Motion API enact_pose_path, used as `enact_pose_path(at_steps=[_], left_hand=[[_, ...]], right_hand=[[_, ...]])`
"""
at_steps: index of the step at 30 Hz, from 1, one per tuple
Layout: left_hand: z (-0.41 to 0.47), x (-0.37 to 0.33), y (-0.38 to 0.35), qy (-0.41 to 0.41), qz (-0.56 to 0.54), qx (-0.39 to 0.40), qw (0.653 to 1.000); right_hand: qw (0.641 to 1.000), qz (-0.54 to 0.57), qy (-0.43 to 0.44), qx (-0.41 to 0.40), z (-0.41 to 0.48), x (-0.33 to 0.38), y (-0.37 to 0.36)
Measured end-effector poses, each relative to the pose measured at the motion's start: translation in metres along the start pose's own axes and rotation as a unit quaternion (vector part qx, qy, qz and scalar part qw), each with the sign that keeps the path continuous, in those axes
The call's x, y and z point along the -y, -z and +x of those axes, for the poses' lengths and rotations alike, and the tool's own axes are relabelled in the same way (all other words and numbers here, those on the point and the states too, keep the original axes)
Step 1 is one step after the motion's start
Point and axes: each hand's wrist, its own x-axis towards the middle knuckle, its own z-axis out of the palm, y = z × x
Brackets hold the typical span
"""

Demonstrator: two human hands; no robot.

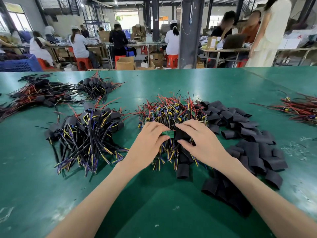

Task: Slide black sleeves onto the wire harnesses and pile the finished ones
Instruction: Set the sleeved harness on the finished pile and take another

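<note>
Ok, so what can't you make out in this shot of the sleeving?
Head view: how far the black sleeve sits over the green piece; the right hand covers the join.
Head view: where that harness's wires run, under the left hand.
Head view: the right harness pile, cut by the frame edge.
Head view: parts in the middle pile, too small.

Bright, even daylight is admitted through far windows. Pale glare is spread across the green worktop near its far edge. Outer parts are bent by wide-angle distortion.
</note>
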Motion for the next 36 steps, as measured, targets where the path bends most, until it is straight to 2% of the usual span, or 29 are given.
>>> enact_pose_path(at_steps=[9, 19, 28, 36], left_hand=[[-0.001, 0.0, -0.0013, -0.001, 0.048, -0.008, 0.999], [-0.002, -0.0022, 0.0009, -0.006, -0.009, -0.023, 1.0], [-0.0026, -0.0016, 0.0006, -0.007, 0.006, -0.013, 1.0], [-0.002, 0.0033, -0.0016, -0.015, -0.01, -0.017, 1.0]], right_hand=[[1.0, 0.015, 0.01, -0.002, -0.0015, 0.0014, -0.0004], [0.998, 0.064, -0.023, 0.003, -0.002, 0.0032, 0.0035], [0.997, 0.066, -0.018, 0.019, -0.002, 0.0014, 0.004], [0.99, 0.127, -0.047, 0.032, -0.0028, -0.0004, 0.0023]])
